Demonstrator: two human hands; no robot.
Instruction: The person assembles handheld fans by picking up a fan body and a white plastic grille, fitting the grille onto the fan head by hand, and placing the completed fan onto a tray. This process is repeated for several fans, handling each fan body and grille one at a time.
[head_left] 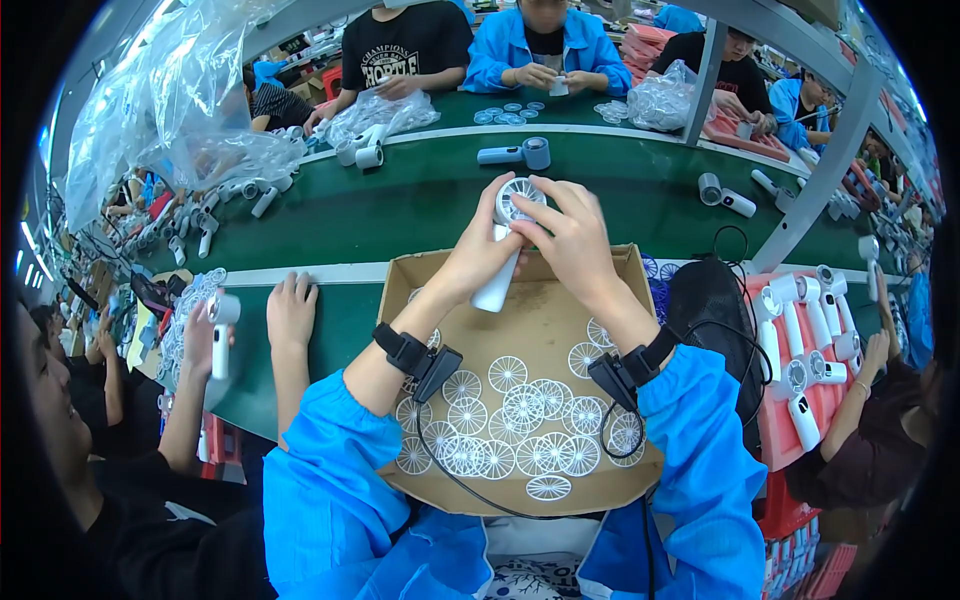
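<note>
A white handheld fan [492,288] hangs over the far part of an open cardboard box, its handle pointing down. My left hand [482,250] is closed around the fan by its neck and the left side of its round head. From the other side, my right hand [572,232] presses its fingers and thumb on the spoked front of that head. Whether a loose grille lies under those fingers is hard to make out. Below my forearms, many flat white spoked grilles [507,374] lie loose and overlapping in the cardboard box [415,272].
Behind the box runs a green conveyor [380,215] carrying a blue-grey fan [515,153] and other fans. At right, a pink tray [780,425] holds several white fans beside a black object [708,330]. On the left a co-worker's hand [291,312] rests on the table.
</note>
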